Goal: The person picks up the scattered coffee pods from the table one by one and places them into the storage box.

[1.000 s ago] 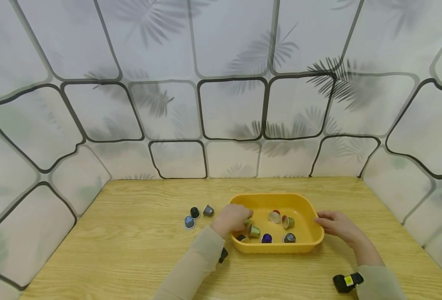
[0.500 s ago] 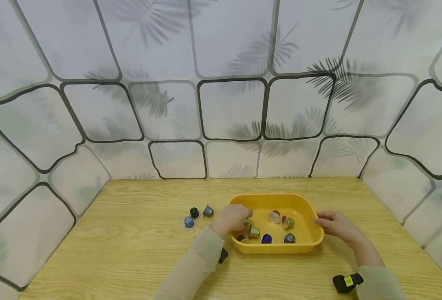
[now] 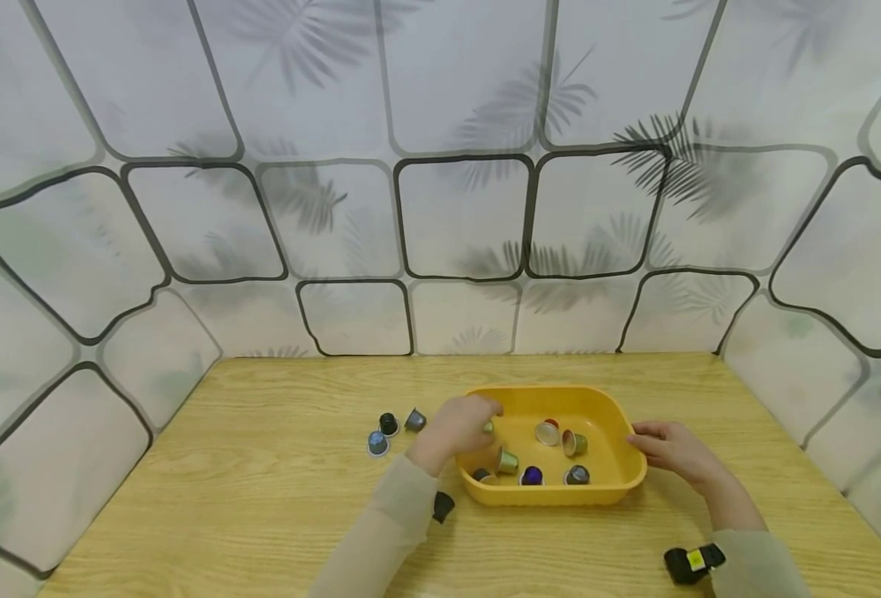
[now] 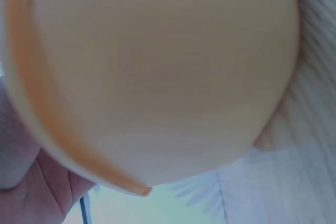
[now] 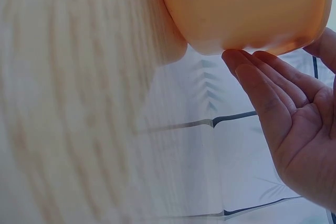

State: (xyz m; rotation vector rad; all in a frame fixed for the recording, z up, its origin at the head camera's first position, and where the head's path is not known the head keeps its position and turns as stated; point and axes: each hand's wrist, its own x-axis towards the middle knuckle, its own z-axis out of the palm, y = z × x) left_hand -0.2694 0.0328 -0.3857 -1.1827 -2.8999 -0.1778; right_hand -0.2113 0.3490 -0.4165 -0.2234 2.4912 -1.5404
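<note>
In the head view a yellow plastic basket [image 3: 552, 496] stands on the table with several coffee capsules in it, among them a green one [image 3: 508, 461], a purple one [image 3: 532, 476] and an olive one [image 3: 575, 443]. Over its left rim reaches my left hand [image 3: 455, 428], pinching a light green coffee capsule [image 3: 488, 427], mostly covered by the fingers. At the right end, my right hand [image 3: 675, 455] holds the rim. The right wrist view shows its fingers [image 5: 268, 90] against the outer wall. The left wrist view is mostly the basket's outside [image 4: 163, 77], hiding the held capsule.
Left of the basket, a black capsule [image 3: 388, 423], a blue capsule [image 3: 377, 443] and a grey capsule [image 3: 415, 420] lie on the wooden table [image 3: 261, 498]. A patterned cloth [image 3: 462, 216] hangs behind and at both sides.
My left hand has risen slightly and moved left, taking the light green capsule with it. The right hand and the basket have stayed where they were.
</note>
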